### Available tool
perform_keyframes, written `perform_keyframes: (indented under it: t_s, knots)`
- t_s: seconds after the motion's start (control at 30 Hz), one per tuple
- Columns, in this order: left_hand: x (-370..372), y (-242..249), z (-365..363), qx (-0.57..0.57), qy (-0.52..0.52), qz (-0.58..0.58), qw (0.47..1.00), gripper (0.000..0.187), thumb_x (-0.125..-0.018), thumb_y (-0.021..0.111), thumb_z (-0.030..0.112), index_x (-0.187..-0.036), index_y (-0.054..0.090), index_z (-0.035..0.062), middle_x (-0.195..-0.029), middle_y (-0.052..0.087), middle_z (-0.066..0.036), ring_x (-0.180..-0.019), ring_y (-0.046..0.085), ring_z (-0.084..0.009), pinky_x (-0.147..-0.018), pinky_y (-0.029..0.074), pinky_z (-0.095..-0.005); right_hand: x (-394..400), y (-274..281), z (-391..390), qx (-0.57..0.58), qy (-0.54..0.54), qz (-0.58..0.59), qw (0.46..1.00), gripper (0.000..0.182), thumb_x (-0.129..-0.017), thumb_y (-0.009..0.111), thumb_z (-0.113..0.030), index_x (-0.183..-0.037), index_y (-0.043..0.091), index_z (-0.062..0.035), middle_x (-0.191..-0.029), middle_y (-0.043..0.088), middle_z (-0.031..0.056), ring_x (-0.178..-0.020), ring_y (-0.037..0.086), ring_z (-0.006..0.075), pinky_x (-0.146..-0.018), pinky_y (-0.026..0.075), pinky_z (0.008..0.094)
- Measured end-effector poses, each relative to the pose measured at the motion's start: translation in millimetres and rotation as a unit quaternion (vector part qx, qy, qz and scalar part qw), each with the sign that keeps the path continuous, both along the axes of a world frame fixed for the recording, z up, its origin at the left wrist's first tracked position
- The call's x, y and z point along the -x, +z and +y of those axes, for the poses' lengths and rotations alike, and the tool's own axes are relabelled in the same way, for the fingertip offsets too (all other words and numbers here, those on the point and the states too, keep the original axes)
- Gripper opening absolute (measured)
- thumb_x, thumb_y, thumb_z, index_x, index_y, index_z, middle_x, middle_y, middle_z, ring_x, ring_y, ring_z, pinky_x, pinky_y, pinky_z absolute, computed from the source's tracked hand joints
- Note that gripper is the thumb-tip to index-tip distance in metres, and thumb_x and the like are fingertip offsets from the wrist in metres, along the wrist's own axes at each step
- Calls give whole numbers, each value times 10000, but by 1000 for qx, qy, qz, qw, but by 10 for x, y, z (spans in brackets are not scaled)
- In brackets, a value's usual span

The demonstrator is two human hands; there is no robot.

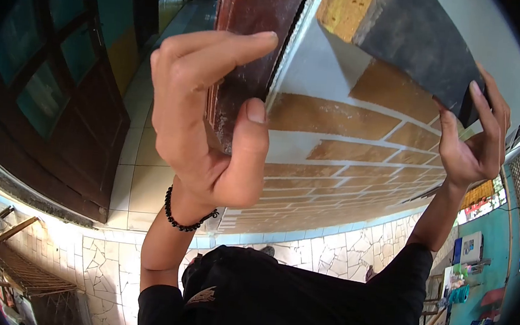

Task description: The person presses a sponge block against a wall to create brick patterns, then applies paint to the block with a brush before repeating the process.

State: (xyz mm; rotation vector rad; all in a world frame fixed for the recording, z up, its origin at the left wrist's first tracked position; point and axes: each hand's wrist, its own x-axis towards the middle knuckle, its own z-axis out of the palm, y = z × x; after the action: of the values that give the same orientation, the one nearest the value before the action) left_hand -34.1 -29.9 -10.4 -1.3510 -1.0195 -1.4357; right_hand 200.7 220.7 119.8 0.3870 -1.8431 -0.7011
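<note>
My left hand is raised in front of the dark red door frame, fingers bent and thumb apart, with nothing between them. A black beaded bracelet circles that wrist. At the upper right, my right hand grips the end of a flat dark grey piece, thumb on one edge and fingers on the other. This piece lies over the wall, which bears a brown brick pattern with pale lines. A yellow-brown patch adjoins the piece's far end.
A dark wooden door with glass panes stands at the left beside a tiled passage. Below is a floor of irregular pale tiles. A wooden rack is at the lower left, and a turquoise wall with hanging items at the right.
</note>
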Motion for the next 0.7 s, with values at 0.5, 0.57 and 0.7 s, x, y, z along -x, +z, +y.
perform_keyframes:
  t_s: [0.5,0.57,0.7]
  knots:
    - [-154,25,28,19,20,-20,999,420,-671,575,-6,-1068,713,-22,-1017,690,-165,-921,583,-263,-832,451,-354,38,-23,-72,-1,-19,7,1000,678,-623,870,99,-1261,714,-70,-1294,730,218,-1196,695,330,-1040,476,408]
    - [-180,34,38,25,17,-24,999,437,-626,571,3,-1035,726,-1,-991,697,-153,-893,571,-259,-811,440,-356,32,-31,-63,1,-24,7,1000,689,-629,875,95,-1274,709,-83,-1301,729,211,-1209,690,328,-1046,469,411]
    - [-181,25,73,22,11,-23,999,445,-586,579,25,-1003,736,22,-977,696,-146,-871,555,-252,-796,427,-355,31,-39,-58,6,-22,7,1000,699,-639,884,90,-1286,705,-105,-1312,729,197,-1221,687,325,-1050,465,411]
